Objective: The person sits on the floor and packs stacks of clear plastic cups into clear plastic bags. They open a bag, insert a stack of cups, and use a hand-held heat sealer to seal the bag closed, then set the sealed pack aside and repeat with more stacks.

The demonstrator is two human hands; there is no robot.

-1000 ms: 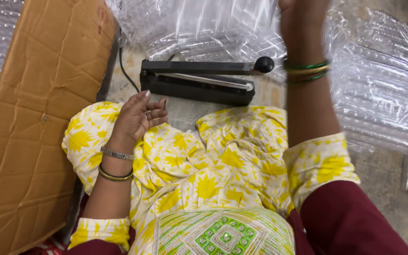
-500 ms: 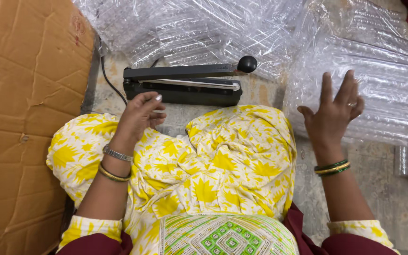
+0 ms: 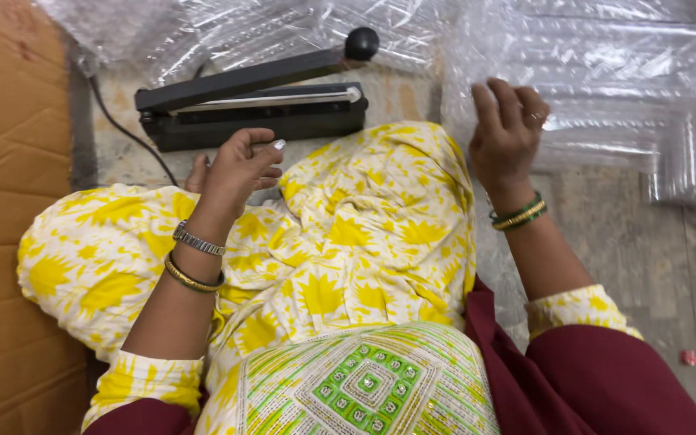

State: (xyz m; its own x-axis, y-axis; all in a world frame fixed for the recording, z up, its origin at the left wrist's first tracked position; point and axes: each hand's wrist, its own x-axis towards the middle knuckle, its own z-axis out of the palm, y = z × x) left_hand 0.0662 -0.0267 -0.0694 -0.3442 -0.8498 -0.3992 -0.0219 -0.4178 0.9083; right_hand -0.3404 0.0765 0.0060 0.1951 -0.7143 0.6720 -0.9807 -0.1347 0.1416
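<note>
My left hand (image 3: 235, 167) rests on my knee over the yellow-and-white patterned cloth (image 3: 364, 234), fingers loosely curled and holding nothing. Just beyond it lies a black heat sealer (image 3: 255, 105) with its arm raised and a round knob (image 3: 362, 42) at the right end. My right hand (image 3: 507, 133) lies flat on a stack of clear bubble-wrap sheets (image 3: 606, 89) at the right, fingers pressing its near left edge.
Flattened brown cardboard (image 3: 10, 209) covers the floor on the left. More clear bubble wrap (image 3: 227, 28) is heaped behind the sealer. The sealer's black cord (image 3: 114, 121) runs down its left side. Grey concrete floor (image 3: 638, 242) shows at the right.
My right hand came down from high behind the sealer onto the bubble-wrap stack at the right and closed in on its edge. My left hand stayed on the knee.
</note>
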